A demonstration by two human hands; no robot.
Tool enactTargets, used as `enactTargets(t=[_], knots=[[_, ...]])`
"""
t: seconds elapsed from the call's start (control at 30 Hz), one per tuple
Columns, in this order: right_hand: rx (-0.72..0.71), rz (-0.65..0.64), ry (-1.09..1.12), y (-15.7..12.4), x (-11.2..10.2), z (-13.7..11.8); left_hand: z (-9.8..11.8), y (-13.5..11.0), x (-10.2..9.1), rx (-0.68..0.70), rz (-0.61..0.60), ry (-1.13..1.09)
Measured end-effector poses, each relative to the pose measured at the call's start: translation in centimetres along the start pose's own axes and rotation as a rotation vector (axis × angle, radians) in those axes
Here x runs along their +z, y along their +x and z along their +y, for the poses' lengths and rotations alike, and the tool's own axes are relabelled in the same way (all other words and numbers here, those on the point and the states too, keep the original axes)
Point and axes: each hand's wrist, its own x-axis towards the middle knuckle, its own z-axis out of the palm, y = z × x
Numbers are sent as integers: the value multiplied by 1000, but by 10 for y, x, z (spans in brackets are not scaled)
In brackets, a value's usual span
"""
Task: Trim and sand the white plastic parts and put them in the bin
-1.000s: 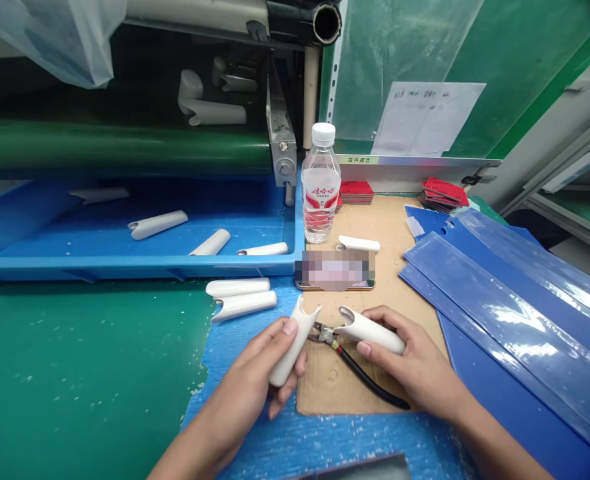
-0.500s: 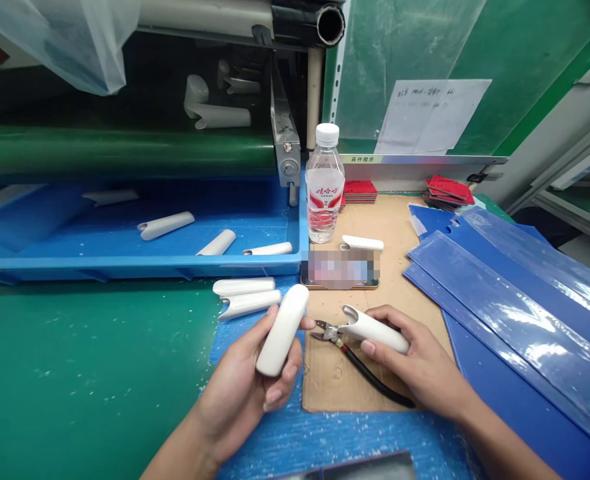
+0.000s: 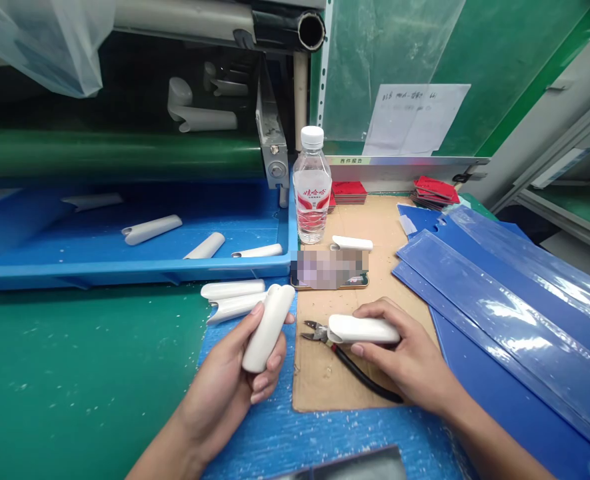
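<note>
My left hand [image 3: 239,373] is wrapped round a white plastic shell [image 3: 268,327], held tilted with its smooth back towards me. My right hand [image 3: 399,350] grips a second white shell [image 3: 362,329], lying level with its back up, together with side cutters [image 3: 319,331] whose black handle [image 3: 365,380] trails under the palm. Both hands hover over a cardboard sheet [image 3: 325,380] on blue foam. Two more white shells [image 3: 232,298] lie just left of my left hand's shell.
A blue tray [image 3: 135,267] at the left holds several white shells. A water bottle [image 3: 312,187] and a phone [image 3: 329,270] stand behind the cardboard. Long blue plastic strips [image 3: 499,293] lie at the right; red card stacks [image 3: 435,190] sit at the back.
My left hand turned its shell over, from open side up to smooth back up. The right hand rolled its shell so the opening no longer shows. The view shifted slightly.
</note>
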Motion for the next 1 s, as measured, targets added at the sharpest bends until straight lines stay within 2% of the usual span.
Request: enactTargets(t=[0.2,0.47,0.77,1.0], knots=[[-31,55,-1,0,-1,1,1,-1,1,7,17,33],[-45,67,-24,0,-1,2,0,-1,3,19,15,34],[181,-66,36,0,-4,6,-1,0,-2,26,18,44],[235,-124,50,0,-2,9,0,-1,-1,33,18,43]])
